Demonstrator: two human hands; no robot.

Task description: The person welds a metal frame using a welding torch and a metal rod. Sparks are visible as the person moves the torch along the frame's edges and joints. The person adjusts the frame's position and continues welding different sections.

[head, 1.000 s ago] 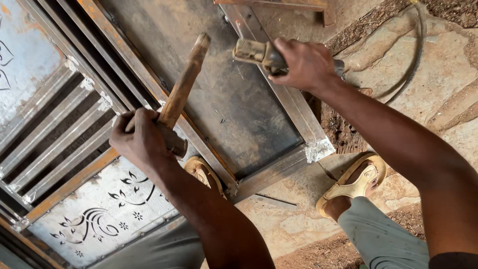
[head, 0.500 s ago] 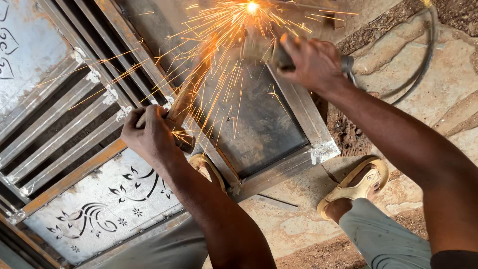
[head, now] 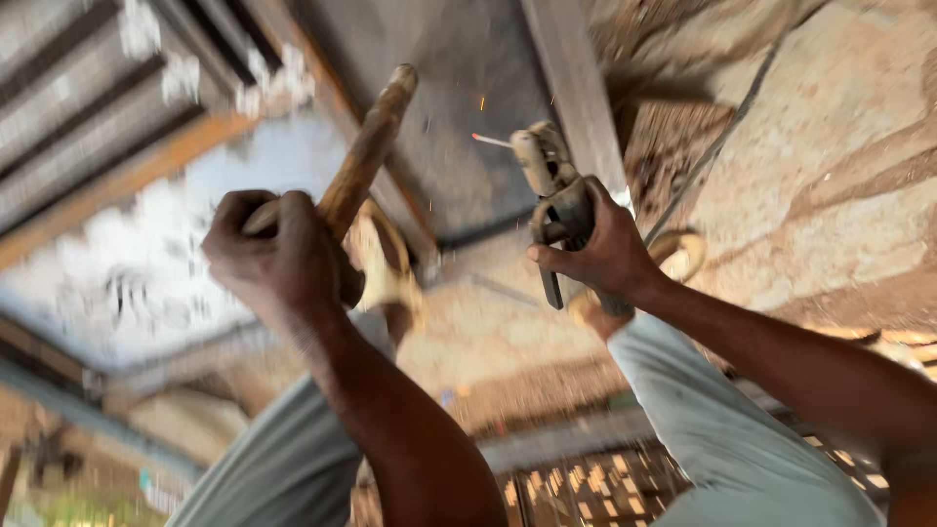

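Observation:
My left hand (head: 278, 256) is closed around the lower end of a wooden hammer handle (head: 369, 151), which slants up to the right over the metal door frame. My right hand (head: 602, 249) grips a welding electrode holder (head: 549, 185) with a short glowing rod tip (head: 491, 141) pointing left. The holder is lifted off the grey sheet-metal panel (head: 468, 88), and a few small sparks float above it. Both hands hang over my knees in grey trousers. The picture is motion-blurred.
A patterned white glass panel (head: 117, 283) and metal bars (head: 88, 107) lie at left. A steel frame rail (head: 571, 78) runs down beside the panel. My sandalled feet (head: 386, 278) rest on the stone ground (head: 830, 156). A dark cable (head: 727, 127) crosses the stone.
The shower of sparks has stopped. My right hand pulled the electrode holder back off the frame toward me. The camera has swung down and closer, and my knees have come into view.

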